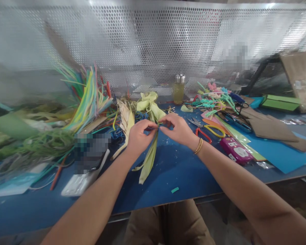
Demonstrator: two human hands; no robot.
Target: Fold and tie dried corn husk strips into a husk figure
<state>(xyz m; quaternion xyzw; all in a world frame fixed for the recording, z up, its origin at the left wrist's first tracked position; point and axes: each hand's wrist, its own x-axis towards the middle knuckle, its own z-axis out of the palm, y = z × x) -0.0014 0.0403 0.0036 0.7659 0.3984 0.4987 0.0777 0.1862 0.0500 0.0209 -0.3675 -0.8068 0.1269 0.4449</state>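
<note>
My left hand (141, 136) and my right hand (177, 127) meet over the middle of the table. Their thumbs and fingertips pinch the narrow waist of a pale green corn husk bundle (153, 107). Its upper leaves flare out above my fingers, while long husk strips (150, 163) hang below towards the tabletop. Something thin and dark, perhaps wire or thread, shows at the pinch; its kind is too small to make out. Dry, straw-coloured husks (126, 119) lie just left of the bundle. A bracelet (199, 146) circles my right wrist.
Scissors (206, 131) and a magenta device (236, 150) lie to the right, near blue sheets (277, 153) and cardboard (272, 127). A lidded bottle (179, 89) stands behind. Colourful pipe cleaners (86, 98) and green strands (46, 144) crowd the left. A perforated metal panel (158, 44) closes the back.
</note>
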